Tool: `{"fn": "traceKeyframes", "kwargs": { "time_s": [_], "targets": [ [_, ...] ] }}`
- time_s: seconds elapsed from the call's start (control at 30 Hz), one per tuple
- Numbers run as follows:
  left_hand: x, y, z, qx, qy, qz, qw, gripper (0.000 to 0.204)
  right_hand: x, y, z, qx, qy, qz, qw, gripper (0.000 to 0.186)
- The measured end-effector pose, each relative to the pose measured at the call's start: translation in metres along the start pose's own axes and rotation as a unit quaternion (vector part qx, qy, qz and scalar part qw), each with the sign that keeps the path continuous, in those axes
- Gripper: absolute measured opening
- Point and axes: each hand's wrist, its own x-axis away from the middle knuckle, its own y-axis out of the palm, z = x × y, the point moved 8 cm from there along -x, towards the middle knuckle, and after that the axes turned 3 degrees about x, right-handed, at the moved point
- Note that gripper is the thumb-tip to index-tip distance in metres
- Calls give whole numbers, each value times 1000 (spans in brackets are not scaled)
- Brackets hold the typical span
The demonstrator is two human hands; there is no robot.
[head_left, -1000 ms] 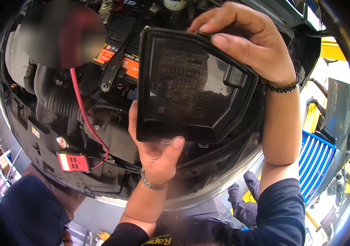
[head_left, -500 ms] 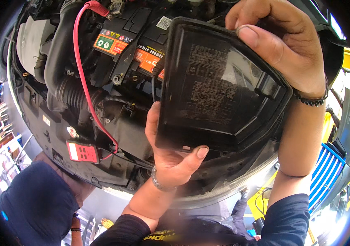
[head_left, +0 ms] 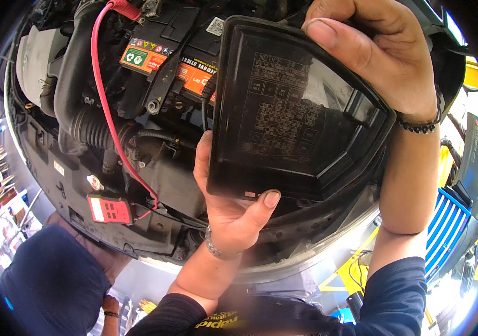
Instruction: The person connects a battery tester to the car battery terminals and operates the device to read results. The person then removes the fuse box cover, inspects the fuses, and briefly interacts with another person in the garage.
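Observation:
Both my hands hold up a black plastic fuse box cover [head_left: 239, 151] over the engine bay, its inner side with a molded diagram toward me. My left hand [head_left: 233, 218] grips the lower left corner, thumb over the bottom edge and fingers behind. At the upper right edge my right hand [head_left: 384, 56] pinches the rim between thumb and fingers. Behind the cover, a car battery [head_left: 163, 36] with orange labels is partly hidden. A red cable [head_left: 101, 78] runs from the battery area down to a red handheld tester [head_left: 109, 209] lying on the front panel.
A ribbed black air intake hose [head_left: 96, 130] and a grey engine cover [head_left: 40, 67] lie left. A small round cap [head_left: 96, 182] rests above the tester. Another person in a dark cap [head_left: 54, 280] leans in at lower left. A blue slatted panel [head_left: 446, 235] stands at right.
The cover and both hands have shifted slightly left and up in view, and the cover's tilt has changed a little, making its diagram clearer. Both hands keep their hold.

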Motion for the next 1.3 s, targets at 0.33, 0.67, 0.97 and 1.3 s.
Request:
{"fn": "traceKeyframes", "kwargs": {
  "time_s": [0.33,0.67,0.97,1.3],
  "targets": [
    [3,0,-1,9,-16,15,1000,102,0,2,0,-9,-54,7,998,14],
    [3,0,1,-13,-5,-11,1000,97,2,-2,4,-98,-107,20,989,13],
    [3,3,3,-17,7,-25,1000,96,3,-5,8,-93,-95,21,991,15],
    [5,0,3,14,9,-8,1000,91,0,-2,-5,-6,-83,-7,996,13]
  ]
}}
